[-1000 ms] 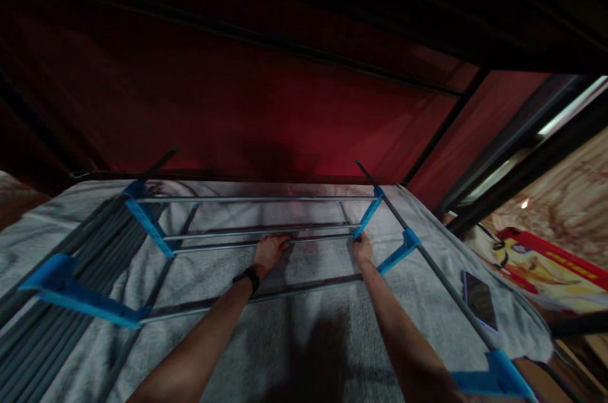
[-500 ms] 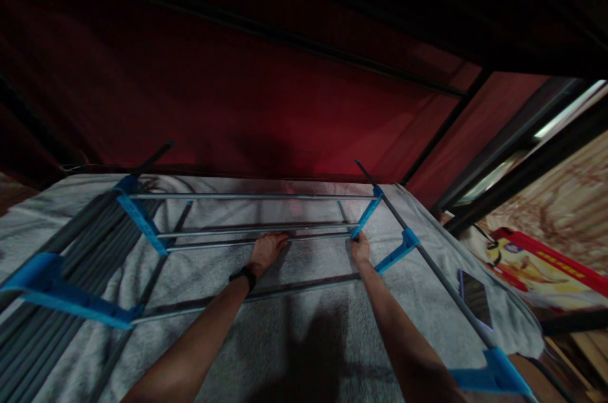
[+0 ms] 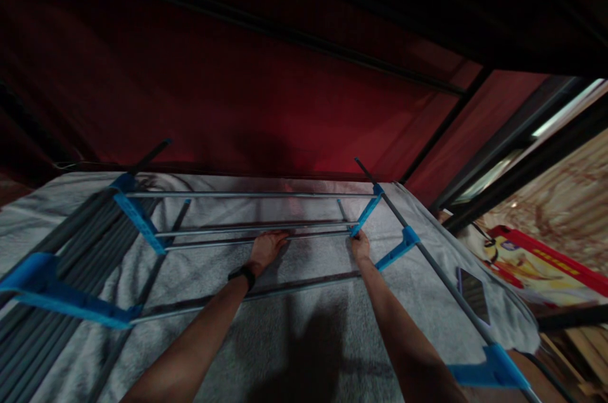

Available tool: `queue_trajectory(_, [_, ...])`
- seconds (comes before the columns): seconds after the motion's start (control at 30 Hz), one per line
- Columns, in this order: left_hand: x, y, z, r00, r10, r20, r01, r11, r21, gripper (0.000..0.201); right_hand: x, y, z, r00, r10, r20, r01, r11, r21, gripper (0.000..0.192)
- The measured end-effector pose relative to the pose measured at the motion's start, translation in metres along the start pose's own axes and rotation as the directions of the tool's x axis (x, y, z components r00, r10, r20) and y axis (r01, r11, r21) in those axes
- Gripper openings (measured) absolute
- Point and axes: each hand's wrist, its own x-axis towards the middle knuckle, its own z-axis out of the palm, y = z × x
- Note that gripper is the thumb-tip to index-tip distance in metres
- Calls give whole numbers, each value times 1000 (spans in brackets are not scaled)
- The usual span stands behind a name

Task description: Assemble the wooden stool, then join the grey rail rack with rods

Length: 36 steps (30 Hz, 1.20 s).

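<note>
Head view shows both hands stretched out over a bed (image 3: 304, 352) covered with a grey blanket, working on a rack (image 3: 247, 229) of thin metal rods and blue plastic connectors that lies flat on it. Left hand (image 3: 266, 249), with a black band on its wrist, rests palm down on the nearest of the two close-set rods (image 3: 213, 241), fingers curled over it. Right hand (image 3: 361, 246) is closed on the near end of a blue connector (image 3: 367, 214) where those rods meet it. Another connector (image 3: 139, 222) joins the rods at the left end, and a further one (image 3: 398, 249) sits just right of the right hand on a long side rod. A bundle of grey tubes (image 3: 57, 276) lies at the left edge of the bed. A dark phone (image 3: 472, 295) lies on the blanket to the right, well apart from the hands. Red fabric (image 3: 237, 92) hangs behind the bed.
</note>
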Motion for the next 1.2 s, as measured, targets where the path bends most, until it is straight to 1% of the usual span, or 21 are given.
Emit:
queue_trajectory(0.13, [0, 0, 1, 1000, 0, -5, 0, 1000, -5, 33, 1, 2, 2, 999, 42, -22, -42, 999, -11, 37])
queue_trajectory(0.33, [0, -2, 1, 1000, 12, -3, -12, 1000, -7, 36, 1, 5, 2, 998, 48, -27, -49, 999, -19, 33])
queue_trajectory(0.43, [-1, -1, 0, 1000, 19, -5, -19, 1000, -8, 36, 2, 5, 3, 999, 38, -33, -38, 999, -15, 35])
queue_trajectory(0.67, [-2, 0, 2, 1000, -17, -5, 17, 1000, -10, 34, 2, 5, 6, 999, -8, -52, 8, 1000, 4, 34])
queue_trajectory(0.8, [0, -1, 2, 1000, -10, 12, 10, 1000, 0, 33, 3, 4, 6, 998, -24, -53, 24, 1000, 7, 34])
queue_trajectory(0.97, [1, -1, -2, 999, 3, 41, -3, 1000, 1, 35, 1, -1, 5, 999, -13, -51, 12, 1000, -11, 33])
queue_trajectory(1.2, [4, 4, -14, 996, -53, 75, 49, 997, 57, 37, -4, -9, 4, 1000, -9, 1, 9, 1000, -26, 26])
